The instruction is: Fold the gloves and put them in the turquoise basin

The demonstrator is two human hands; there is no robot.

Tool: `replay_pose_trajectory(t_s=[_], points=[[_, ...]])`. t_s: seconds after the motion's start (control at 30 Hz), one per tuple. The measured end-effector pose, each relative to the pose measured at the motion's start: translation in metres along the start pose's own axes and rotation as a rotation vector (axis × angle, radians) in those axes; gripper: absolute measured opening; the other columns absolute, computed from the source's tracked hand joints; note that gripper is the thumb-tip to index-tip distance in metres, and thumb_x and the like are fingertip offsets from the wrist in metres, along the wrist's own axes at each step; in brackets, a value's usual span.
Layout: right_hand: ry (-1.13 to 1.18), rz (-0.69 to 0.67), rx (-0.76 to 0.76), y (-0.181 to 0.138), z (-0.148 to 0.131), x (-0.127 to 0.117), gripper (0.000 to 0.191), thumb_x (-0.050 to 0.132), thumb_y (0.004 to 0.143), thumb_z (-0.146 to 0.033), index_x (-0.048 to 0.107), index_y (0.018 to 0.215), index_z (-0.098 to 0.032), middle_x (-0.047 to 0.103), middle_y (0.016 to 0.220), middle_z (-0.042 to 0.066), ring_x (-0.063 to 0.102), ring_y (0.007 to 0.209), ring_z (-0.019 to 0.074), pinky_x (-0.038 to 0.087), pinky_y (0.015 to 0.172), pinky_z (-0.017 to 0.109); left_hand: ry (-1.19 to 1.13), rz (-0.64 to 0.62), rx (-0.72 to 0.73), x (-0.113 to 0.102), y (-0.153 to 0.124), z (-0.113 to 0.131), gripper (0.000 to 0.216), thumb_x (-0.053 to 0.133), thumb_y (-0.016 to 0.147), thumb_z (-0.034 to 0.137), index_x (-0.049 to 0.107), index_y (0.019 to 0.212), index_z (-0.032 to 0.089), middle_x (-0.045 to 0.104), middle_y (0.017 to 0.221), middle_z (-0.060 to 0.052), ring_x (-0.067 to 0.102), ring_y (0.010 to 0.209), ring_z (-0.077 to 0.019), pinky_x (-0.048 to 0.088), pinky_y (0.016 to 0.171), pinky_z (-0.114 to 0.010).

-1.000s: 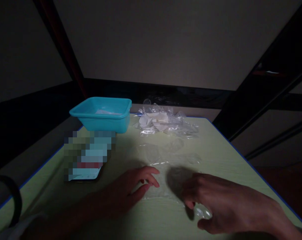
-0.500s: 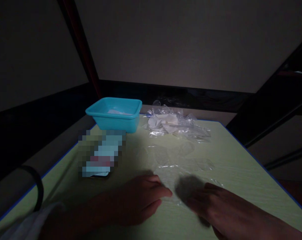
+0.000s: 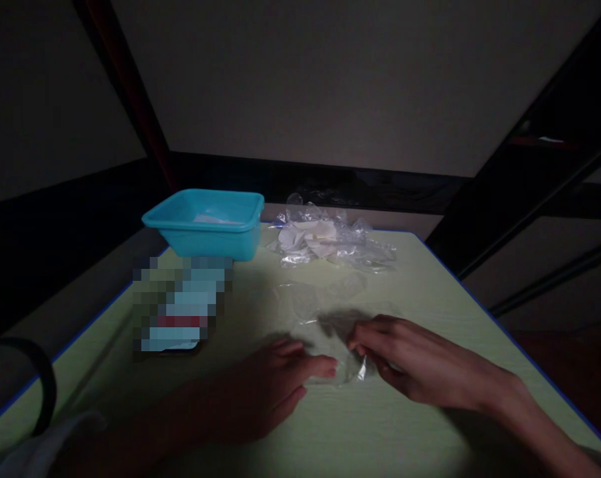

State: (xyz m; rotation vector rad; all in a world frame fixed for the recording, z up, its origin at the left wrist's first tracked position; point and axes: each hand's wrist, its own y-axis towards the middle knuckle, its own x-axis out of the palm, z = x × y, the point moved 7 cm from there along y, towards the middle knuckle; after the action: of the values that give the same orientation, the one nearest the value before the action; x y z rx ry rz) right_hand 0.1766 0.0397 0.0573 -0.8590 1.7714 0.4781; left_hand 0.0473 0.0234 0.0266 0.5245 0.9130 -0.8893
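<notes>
Your film (image 3: 325, 338) lies on the table (image 3: 350, 438) at lower centre of the frame, transparent enough that its outline is hard to trace; whether it is one piece or several cannot be told. Your left hand (image 3: 280, 385) reaches over its near left part, forefinger extended, a narrow gap between forefinger and thumb; contact is unclear. Your right hand (image 3: 404, 358) is at the film's right side, fingers curled and thumb tucked beneath; a bright crease shows just beside them, but you cannot be credited with a firm pinch, as the fingertips are partly hidden.

Left of centre, a phone (image 3: 195, 299) is mostly masked by mosaic, its screen writing unreadable. Beyond it, the blue basin (image 3: 208, 240) holds something white (image 3: 213, 219), partly concealed by the near wall. At the table's far edge, clear plastic (image 3: 367, 252) is heaped with white paper (image 3: 305, 239); whether the paper is inside cannot be determined. Your left sleeve (image 3: 56, 438) is cut off at lower left.
</notes>
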Motion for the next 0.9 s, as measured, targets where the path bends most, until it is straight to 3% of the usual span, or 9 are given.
replay_pose_trajectory(t_s=[0.2,0.4,0.5,0.6,0.77,0.9], points=[[0.012,0.085,-0.044,0.013,0.008,0.006,0.02,0.042,0.087,-0.008,0.053,0.1,-0.018,0.062,0.091,0.004,0.059,0.081,0.0168,0.047,0.071,0.03,0.001,-0.01,0.007,0.003,-0.001,0.0,0.04,0.039,0.084,0.009,0.046,0.12,0.023,0.057,0.099,-0.006,0.053,0.091,-0.0206,0.044,0.081,-0.032],[-0.018,0.233,-0.098,0.018,0.012,-0.001,0.019,0.043,0.09,-0.015,0.054,0.106,-0.014,0.061,0.099,0.009,0.056,0.092,0.0205,0.046,0.082,0.037,-0.008,-0.001,0.032,0.001,0.0,0.003,0.04,0.041,0.084,0.009,0.047,0.121,0.023,0.058,0.101,-0.006,0.053,0.093,-0.0205,0.044,0.083,-0.033],[0.078,0.316,-0.058,0.016,0.02,-0.011,0.017,0.044,0.09,-0.015,0.054,0.103,-0.016,0.06,0.1,0.009,0.056,0.094,0.02,0.046,0.083,0.036,0.003,0.017,0.078,-0.001,0.001,0.007,0.041,0.041,0.083,0.005,0.047,0.121,0.018,0.059,0.108,-0.007,0.051,0.1,-0.0201,0.042,0.088,-0.032],[0.267,0.362,0.023,0.012,0.026,-0.016,0.014,0.044,0.088,-0.013,0.054,0.097,-0.017,0.061,0.091,0.005,0.058,0.082,0.016,0.048,0.072,0.03,0.028,0.007,0.136,0.0,0.002,0.014,0.046,0.046,0.08,0.003,0.043,0.125,0.014,0.056,0.12,-0.008,0.047,0.109,-0.0198,0.037,0.095,-0.031],[0.617,0.214,0.049,0.017,0.024,0.001,0.018,0.041,0.085,-0.009,0.051,0.098,-0.016,0.059,0.076,0.002,0.056,0.068,0.0126,0.046,0.061,0.026,0.088,-0.05,0.15,0.006,0.004,0.021,0.052,0.054,0.079,0.006,0.041,0.129,0.018,0.056,0.123,-0.006,0.048,0.105,-0.02,0.039,0.092,-0.031],[0.666,0.118,0.021,0.023,0.021,0.015,0.022,0.04,0.083,-0.006,0.05,0.102,-0.012,0.058,0.072,0.001,0.054,0.064,0.0122,0.046,0.061,0.027,0.121,-0.073,0.138,0.01,0.004,0.02,0.051,0.056,0.081,0.011,0.041,0.129,0.019,0.058,0.115,-0.007,0.049,0.102,-0.0205,0.04,0.089,-0.031]])
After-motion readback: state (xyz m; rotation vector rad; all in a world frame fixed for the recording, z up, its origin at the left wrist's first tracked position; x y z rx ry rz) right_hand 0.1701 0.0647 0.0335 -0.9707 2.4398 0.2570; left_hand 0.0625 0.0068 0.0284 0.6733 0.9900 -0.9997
